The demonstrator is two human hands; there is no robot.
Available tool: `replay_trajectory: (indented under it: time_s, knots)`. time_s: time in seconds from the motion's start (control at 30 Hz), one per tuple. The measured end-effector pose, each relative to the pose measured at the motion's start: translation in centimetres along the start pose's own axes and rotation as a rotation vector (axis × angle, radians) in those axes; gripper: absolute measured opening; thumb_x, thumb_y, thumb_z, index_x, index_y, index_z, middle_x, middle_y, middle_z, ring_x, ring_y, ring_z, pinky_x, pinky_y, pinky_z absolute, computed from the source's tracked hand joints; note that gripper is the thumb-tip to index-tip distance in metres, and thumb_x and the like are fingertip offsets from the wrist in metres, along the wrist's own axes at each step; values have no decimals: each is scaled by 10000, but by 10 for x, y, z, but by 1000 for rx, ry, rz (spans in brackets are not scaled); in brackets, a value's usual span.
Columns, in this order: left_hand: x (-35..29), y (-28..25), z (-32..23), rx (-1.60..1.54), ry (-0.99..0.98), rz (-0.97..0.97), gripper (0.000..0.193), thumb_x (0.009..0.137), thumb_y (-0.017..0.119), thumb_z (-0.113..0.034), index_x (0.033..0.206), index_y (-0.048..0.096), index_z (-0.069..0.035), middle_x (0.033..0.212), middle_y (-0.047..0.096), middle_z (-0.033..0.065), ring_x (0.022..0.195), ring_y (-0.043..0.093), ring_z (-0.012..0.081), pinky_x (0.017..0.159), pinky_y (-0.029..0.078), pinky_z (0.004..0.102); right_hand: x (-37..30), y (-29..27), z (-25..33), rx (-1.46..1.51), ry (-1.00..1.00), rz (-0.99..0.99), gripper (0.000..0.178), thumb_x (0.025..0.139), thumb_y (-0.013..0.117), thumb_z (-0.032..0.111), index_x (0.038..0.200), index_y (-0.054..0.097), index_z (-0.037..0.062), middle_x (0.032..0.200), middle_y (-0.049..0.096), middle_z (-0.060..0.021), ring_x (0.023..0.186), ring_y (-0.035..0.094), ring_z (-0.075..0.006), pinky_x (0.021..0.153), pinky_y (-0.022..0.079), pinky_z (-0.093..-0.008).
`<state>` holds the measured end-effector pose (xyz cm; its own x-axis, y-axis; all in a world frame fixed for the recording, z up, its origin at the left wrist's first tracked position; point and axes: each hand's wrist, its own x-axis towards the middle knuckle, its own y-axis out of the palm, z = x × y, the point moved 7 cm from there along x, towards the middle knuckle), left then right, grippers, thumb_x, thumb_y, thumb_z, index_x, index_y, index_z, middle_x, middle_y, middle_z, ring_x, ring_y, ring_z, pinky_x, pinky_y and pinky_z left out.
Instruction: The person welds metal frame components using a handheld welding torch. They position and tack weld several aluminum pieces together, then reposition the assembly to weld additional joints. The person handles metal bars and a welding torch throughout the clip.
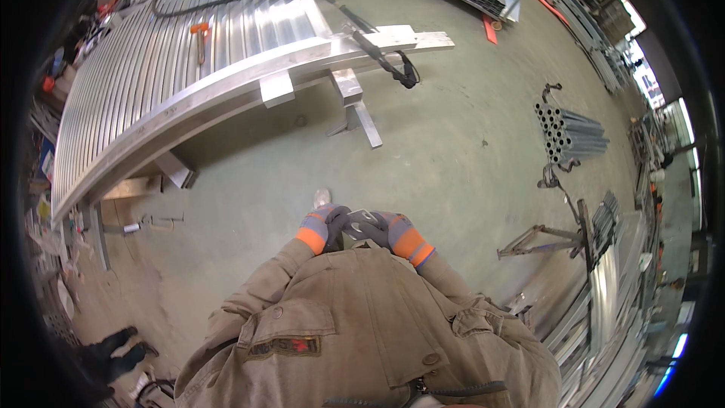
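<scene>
Small pale metal piece [361,218] pinched between gloved fingers [349,221], close against the chest. Left hand [326,227] and right hand [384,230] both curled shut around it. Beyond the fingertips, green floor [453,151]; farther ahead, ribbed aluminium panel [174,53] on a workbench [343,79].

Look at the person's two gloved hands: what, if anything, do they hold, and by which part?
Both gloved hands, left hand and right hand, close together on a small light-coloured object. What it is and where the grip lies cannot be told.
</scene>
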<state>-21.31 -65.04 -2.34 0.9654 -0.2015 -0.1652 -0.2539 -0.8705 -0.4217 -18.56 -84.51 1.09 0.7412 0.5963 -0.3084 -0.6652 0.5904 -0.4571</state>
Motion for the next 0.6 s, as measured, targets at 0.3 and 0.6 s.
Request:
replay_trajectory:
  time_s: [0.3, 0.6]
  knots:
    - [99, -60, 40, -43, 17, -183, 254, 1046, 592, -283, 1149, 769, -134, 1021, 753, 141, 924, 710, 323, 856, 546, 411, 132, -47, 14, -180, 81, 109, 458, 1021, 662, 509, 1192, 770, 98, 1008, 782, -186, 885, 739, -352, 825, 572, -434]
    - [208, -287, 212, -82, -591, -921, 407, 1044, 674, -370, 1366, 703, -123, 1301, 744, 191, 1183, 716, 376, 1003, 555, 448, 379, -227, 105, -263, 32, -160, 372, 1033, 696, 370, 1055, 764, 5, 830, 768, -108, 735, 664, -144, 689, 534, -360]
